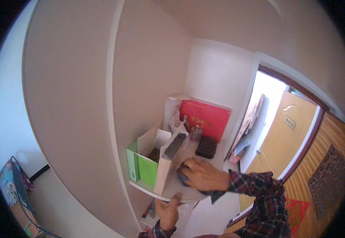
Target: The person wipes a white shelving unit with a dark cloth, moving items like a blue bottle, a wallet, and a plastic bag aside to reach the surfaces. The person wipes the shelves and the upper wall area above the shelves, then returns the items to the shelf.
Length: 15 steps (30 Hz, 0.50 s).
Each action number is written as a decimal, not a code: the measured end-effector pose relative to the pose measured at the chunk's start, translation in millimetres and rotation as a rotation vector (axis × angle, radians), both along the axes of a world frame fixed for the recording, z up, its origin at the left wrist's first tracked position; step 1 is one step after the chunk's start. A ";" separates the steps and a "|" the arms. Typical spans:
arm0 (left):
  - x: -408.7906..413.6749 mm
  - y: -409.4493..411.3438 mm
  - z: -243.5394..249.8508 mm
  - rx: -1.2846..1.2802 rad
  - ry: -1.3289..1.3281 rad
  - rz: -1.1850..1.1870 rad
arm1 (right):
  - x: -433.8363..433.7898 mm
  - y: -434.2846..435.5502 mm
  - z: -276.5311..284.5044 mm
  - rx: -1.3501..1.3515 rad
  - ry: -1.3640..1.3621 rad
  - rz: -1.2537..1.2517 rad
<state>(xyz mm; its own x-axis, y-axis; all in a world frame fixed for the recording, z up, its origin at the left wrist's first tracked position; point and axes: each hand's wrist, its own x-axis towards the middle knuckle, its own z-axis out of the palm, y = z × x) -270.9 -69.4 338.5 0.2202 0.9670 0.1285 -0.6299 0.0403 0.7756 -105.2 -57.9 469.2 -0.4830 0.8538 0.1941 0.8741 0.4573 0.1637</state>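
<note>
My right hand presses a dark cloth onto the rounded white shelf; a dark flap of cloth also shows below the wrist. My left hand is at the shelf's front edge, its thumb up against the rim; its other fingers are partly hidden. Left of the right hand stands a pale box with a dark top. Beside it is a green and white box, open at the top, with something brown inside. Behind the right hand are a dark flat object, a glass jar and a small dark bottle.
A red box leans against the back wall beside clear plastic wrapping. A tall cabinet panel rises at left. More items lie on a lower shelf. At right is a doorway with a wooden door; a cluttered box sits lower left.
</note>
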 end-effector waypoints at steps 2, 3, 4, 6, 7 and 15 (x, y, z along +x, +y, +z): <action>-4.2 -5.7 6.4 0.020 -0.077 0.059 | 7.3 12.9 -1.6 0.058 -0.099 -0.043; -0.5 -7.7 11.5 0.035 -0.137 0.071 | 20.2 9.2 2.4 0.147 -0.191 -0.064; -0.1 -8.0 11.9 0.049 -0.121 0.068 | 31.7 8.7 1.0 0.176 -0.194 -0.113; 1.6 -9.5 8.2 0.069 -0.079 0.045 | 60.3 6.4 0.0 0.181 -0.128 -0.270; 1.1 -7.9 6.1 0.066 -0.059 0.038 | 64.5 5.9 1.3 0.152 -0.050 -0.355; -11.0 -6.2 6.2 -0.045 -0.068 -0.094 | 55.9 -18.5 -21.2 0.183 0.160 0.061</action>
<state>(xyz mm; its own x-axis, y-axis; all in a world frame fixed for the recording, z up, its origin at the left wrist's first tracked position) -281.9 -75.7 344.7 0.3021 0.9477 0.1032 -0.6728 0.1353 0.7273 -49.3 -76.4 448.0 -0.4829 0.7678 0.4211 0.8675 0.4851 0.1102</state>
